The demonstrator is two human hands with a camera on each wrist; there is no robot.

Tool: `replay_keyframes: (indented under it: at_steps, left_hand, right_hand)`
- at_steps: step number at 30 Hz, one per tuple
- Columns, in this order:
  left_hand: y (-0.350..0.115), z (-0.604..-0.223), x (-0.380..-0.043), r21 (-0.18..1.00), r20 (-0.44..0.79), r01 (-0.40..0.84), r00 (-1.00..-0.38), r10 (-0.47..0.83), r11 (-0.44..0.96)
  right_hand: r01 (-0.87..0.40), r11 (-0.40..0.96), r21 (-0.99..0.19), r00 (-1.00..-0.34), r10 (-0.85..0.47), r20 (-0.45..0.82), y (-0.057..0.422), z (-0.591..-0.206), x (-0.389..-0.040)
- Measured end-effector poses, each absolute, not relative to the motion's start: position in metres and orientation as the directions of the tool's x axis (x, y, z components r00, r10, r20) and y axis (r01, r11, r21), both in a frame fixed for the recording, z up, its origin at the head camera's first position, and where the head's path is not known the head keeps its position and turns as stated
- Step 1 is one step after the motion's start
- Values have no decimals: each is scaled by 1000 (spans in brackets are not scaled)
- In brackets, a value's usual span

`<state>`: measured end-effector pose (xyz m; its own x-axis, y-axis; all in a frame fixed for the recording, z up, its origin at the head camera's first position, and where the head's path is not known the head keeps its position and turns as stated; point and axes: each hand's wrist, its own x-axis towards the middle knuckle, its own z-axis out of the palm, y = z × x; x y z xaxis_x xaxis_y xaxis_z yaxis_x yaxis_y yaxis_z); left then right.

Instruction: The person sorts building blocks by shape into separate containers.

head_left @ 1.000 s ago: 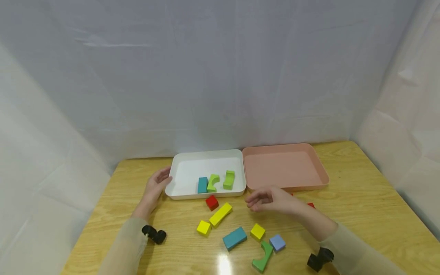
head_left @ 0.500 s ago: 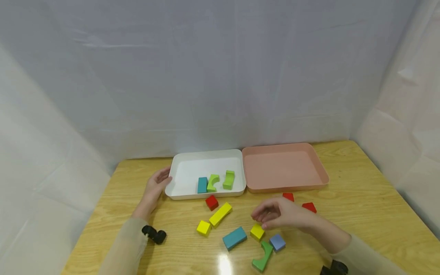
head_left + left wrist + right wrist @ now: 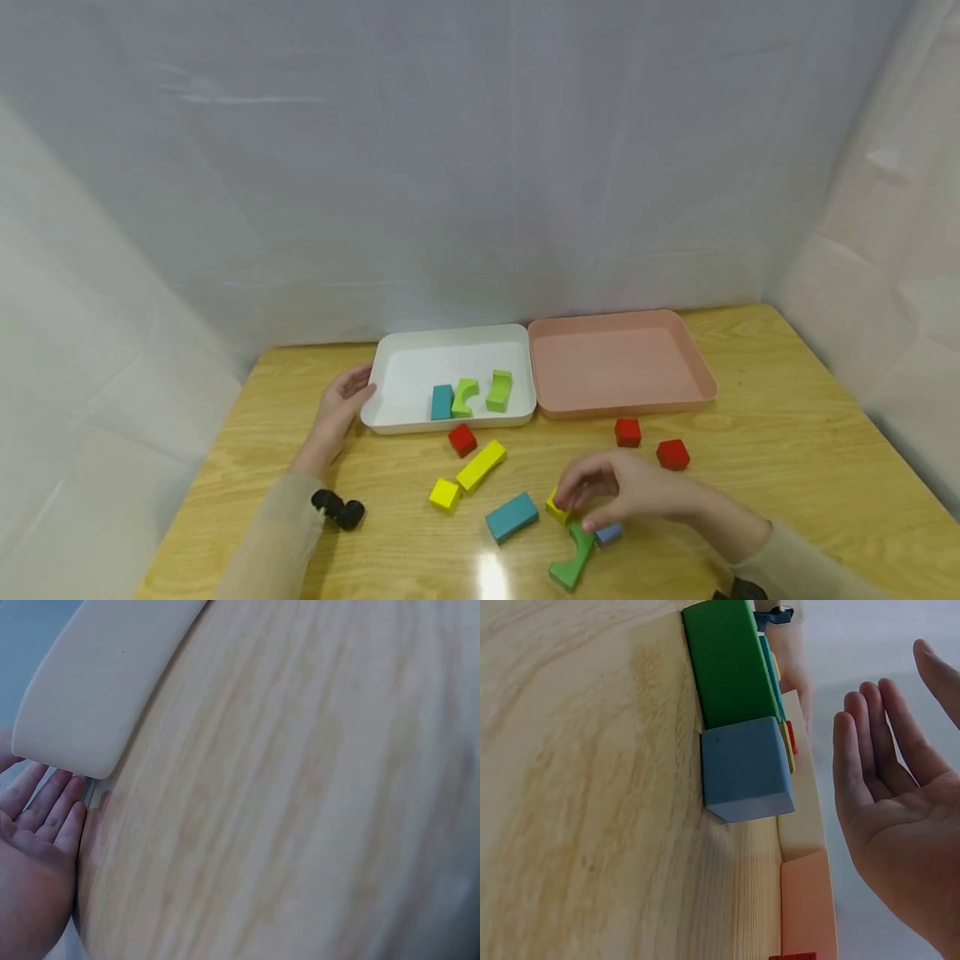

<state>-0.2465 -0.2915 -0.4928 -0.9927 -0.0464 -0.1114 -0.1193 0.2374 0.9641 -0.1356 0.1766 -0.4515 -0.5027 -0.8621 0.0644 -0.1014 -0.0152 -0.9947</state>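
White rectangular tray [image 3: 408,367], shallow, flat, left end touched by left hand [image 3: 337,412]; three blocks inside. Right hand [image 3: 630,487], fingers bent, hovers over small yellow cube [image 3: 553,510], partly hidden. Green arch block [image 3: 576,562] lies flat just beside, hollow facing left in head view. Periwinkle cube [image 3: 609,535] sits flat beside arch's far end, partly covered by hand.

I see: wooden table [image 3: 787,417], visible grain; glare spot [image 3: 492,575] on its near part | greyish back sheet [image 3: 480,183] beyond | paler left sheet [image 3: 97,333], right sheet [image 3: 892,258] (the right one, I note, creased)
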Motion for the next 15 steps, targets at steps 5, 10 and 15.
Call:
replay_keyframes:
  at_steps: [5,10,15]
  left_hand:
    - [-290,-490,-246,964,-106,-115,-993,-48,240]
    - [-291,-491,-246,964,-107,-114,-993,-43,240]
    - [-291,-491,-244,965,-98,-106,-994,-44,242]
  right_hand:
    - [-124,-1,-992,-483,-873,62,178,-453,-134]
    - [-162,12,-987,-465,-883,65,178,-454,-131]
    - [-240,42,-970,-453,-889,73,178,-456,-130]
